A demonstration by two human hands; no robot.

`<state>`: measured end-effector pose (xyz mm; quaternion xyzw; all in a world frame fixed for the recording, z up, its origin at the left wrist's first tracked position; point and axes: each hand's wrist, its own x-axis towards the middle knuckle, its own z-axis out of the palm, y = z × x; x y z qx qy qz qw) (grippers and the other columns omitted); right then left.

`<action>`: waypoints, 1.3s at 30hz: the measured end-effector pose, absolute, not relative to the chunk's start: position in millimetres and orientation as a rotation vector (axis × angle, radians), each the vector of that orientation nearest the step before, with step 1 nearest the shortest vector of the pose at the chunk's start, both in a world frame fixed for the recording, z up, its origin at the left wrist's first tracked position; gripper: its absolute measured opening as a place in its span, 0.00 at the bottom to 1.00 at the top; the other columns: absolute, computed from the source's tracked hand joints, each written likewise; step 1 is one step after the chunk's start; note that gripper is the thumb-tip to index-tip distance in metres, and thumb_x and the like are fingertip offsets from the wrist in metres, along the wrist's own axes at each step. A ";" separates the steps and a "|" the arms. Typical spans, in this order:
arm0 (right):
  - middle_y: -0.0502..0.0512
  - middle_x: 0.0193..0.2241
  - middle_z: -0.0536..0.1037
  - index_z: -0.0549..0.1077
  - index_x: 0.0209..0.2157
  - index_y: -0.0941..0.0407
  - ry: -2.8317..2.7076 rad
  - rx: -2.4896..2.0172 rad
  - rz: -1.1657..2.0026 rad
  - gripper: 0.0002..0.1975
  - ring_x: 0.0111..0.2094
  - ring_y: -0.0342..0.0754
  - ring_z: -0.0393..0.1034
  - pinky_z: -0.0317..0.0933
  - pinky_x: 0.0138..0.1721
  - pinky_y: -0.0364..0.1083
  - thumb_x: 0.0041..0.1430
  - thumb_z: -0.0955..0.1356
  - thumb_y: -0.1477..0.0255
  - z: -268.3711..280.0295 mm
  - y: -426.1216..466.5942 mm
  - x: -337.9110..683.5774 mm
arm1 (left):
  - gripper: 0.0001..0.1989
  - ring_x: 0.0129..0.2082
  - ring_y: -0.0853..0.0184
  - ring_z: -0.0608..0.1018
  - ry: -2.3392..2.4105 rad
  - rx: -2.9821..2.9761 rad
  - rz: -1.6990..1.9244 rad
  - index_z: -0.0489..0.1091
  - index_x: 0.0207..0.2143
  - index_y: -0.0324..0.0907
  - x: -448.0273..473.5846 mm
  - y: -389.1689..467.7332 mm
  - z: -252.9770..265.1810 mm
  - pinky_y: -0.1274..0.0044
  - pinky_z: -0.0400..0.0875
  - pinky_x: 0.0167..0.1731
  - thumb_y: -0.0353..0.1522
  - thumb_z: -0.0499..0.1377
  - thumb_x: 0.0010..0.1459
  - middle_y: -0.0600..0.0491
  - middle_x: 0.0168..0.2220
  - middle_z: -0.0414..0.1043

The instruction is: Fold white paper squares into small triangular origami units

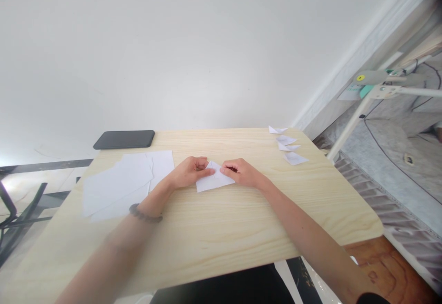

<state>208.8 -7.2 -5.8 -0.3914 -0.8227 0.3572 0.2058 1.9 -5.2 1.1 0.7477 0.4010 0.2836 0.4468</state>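
Between my hands is a folded sheet of white paper [214,183], with a pointed top and a wide, straight lower edge. My left hand [189,172] grips its left side, thumb lying on the front face and fingers behind. On the other side my right hand [241,172] pinches the sloping edge near the peak with thumb and forefinger. The fingertips behind the paper are hidden. A dark beaded bracelet [145,215] circles my left wrist.
Loose white sheets [117,184] overlap on the table's left side, below a black phone-like slab [124,140]. Several small folded paper boats [296,158] line the far right. A white wall stands behind the wooden table [214,235]; a white metal frame [355,120] rises at right.
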 end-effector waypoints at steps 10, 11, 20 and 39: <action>0.44 0.16 0.53 0.56 0.18 0.58 -2.307 -1.094 1.055 0.17 0.19 0.37 0.47 0.42 0.21 0.40 0.54 0.59 0.62 -4.0 -6.2 210.0 | 0.16 0.23 0.71 0.68 0.987 1.756 0.661 0.67 0.29 0.38 4.2 -9.4 4.1 0.80 0.61 0.22 0.43 0.51 0.52 0.54 0.24 0.67; 0.44 0.16 0.53 0.56 0.18 0.58 -2.295 -1.094 1.075 0.17 0.19 0.37 0.47 0.43 0.21 0.39 0.54 0.60 0.62 -3.7 -5.3 211.2 | 0.17 0.23 0.71 0.68 1.012 1.727 0.672 0.67 0.31 0.37 4.2 -9.0 3.4 0.81 0.60 0.20 0.43 0.52 0.52 0.53 0.25 0.67; 0.46 0.18 0.63 0.62 0.24 0.58 -1.888 -1.124 1.196 0.13 0.20 0.38 0.57 0.52 0.23 0.40 0.56 0.59 0.63 -13.8 1.2 212.5 | 0.15 0.23 0.71 0.68 1.014 1.729 0.709 0.63 0.18 0.38 -2.5 0.0 -2.6 0.78 0.62 0.25 0.39 0.53 0.51 0.55 0.20 0.68; 0.53 0.33 0.73 0.64 0.45 0.56 -1.721 -1.102 1.248 0.19 0.30 0.43 0.67 0.59 0.26 0.40 0.53 0.63 0.62 -21.8 3.2 204.3 | 0.20 0.18 0.75 0.62 1.232 1.899 0.704 0.66 0.19 0.37 5.5 -7.1 2.7 0.81 0.56 0.20 0.43 0.49 0.54 0.57 0.18 0.64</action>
